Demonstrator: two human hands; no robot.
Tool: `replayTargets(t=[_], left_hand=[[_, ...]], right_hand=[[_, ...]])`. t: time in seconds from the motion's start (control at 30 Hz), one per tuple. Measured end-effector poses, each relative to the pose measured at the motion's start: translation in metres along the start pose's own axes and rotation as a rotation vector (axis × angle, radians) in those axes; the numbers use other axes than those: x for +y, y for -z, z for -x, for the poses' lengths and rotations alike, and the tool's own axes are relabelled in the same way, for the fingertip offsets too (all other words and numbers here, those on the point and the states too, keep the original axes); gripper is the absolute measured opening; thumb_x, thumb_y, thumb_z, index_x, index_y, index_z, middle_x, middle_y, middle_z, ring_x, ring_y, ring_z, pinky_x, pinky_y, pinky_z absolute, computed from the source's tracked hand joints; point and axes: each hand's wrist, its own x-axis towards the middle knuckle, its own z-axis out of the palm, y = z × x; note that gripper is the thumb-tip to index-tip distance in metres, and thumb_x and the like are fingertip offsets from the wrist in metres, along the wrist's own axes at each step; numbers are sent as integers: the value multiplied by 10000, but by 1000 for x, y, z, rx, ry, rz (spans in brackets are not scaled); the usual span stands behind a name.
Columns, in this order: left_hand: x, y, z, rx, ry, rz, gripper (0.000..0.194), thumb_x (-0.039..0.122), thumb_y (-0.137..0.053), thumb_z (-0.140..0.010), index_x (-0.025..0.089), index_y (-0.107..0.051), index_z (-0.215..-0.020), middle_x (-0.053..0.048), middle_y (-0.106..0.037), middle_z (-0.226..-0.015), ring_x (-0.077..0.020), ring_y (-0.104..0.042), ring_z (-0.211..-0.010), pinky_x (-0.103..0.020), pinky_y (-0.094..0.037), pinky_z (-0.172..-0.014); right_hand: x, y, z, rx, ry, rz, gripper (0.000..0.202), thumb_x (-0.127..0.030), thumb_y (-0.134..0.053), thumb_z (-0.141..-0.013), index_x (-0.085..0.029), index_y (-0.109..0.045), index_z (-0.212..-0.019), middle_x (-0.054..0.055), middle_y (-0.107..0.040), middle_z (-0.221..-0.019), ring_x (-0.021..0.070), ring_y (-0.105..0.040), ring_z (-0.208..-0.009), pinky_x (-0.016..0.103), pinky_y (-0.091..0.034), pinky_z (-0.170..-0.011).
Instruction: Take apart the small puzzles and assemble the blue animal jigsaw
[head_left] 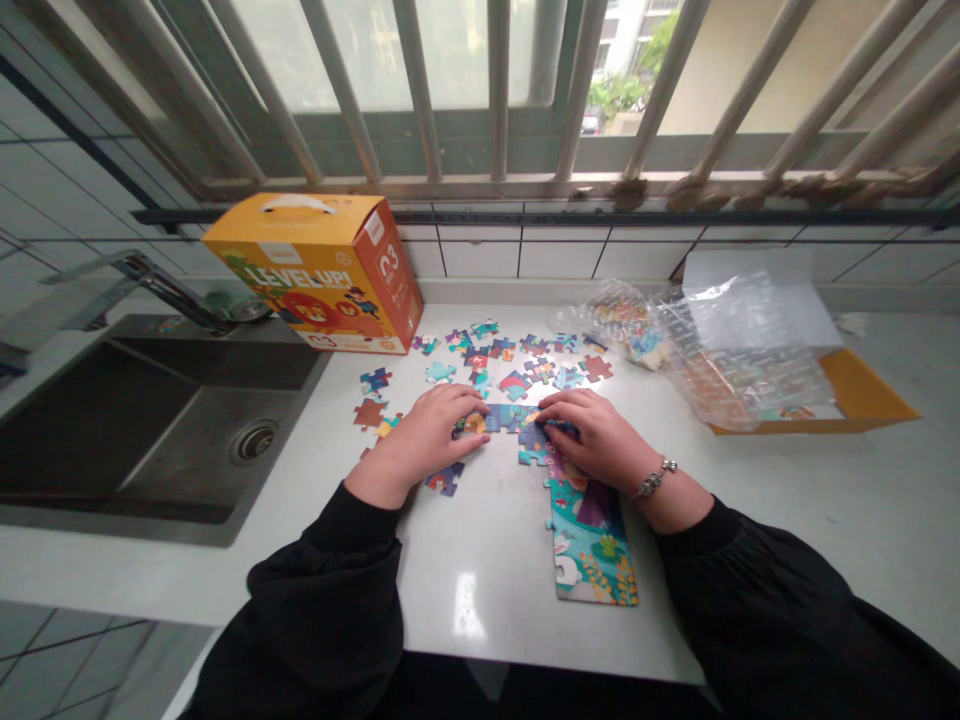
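My left hand (424, 432) is closed, thumb and fingers on either side of a jigsaw piece (474, 424) with a yellow round shape. That piece lies at the left end of a blue top row (504, 418) of the puzzle; whether it is fully locked in is hidden. Over the upper right corner, my right hand (596, 435) presses and grips the joined puzzle (592, 550) with curled fingers, covering part of it. The joined part runs down the right side, showing a rabbit and plants. A loose dark blue piece (445, 479) lies below my left hand.
Several loose pieces (515, 384) are spread behind my hands, and a brown piece (369, 413) lies left. An orange box (315, 275) stands back left beside the sink (225, 528). Bubble wrap (712, 370) lies over an open box (870, 390) at right.
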Motion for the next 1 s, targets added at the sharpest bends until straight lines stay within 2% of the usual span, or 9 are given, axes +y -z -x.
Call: replayTargets(t=[0.23,0.5,1.0], left_hand=[[-2,-11,-2,27,-25,-34,213,228,-762,-1012,226,-802,-1221,-120,-755,-1344,-313,-677,-1312,-507,-550,-1166],[0,-11,-3,27,22,-74,203,312,-807,-1012,246,-818,-1204,-102,-764,-1308,-320,-691,-1275,-505,-560,-1131],[10,-11,-9,39,103,-54,174,287,-784,-989,259,-791,-1161,-98,-771,-1266,-329,-686,-1254,-505,-558,-1114]], right_hand=[[-1,0,0,-6,4,0,143,-176,-720,-1025,-262,-785,-1120,89,-823,-1255,300,-768,-1140,528,-606,-1022],[-2,1,-1,-4,1,-5,154,-179,-720,-1022,-269,-793,-1123,86,-825,-1255,295,-770,-1141,524,-605,-1030],[-1,2,-1,-16,-6,2,167,-187,-717,-1023,-275,-806,-1135,91,-823,-1268,294,-766,-1155,537,-606,-1045]])
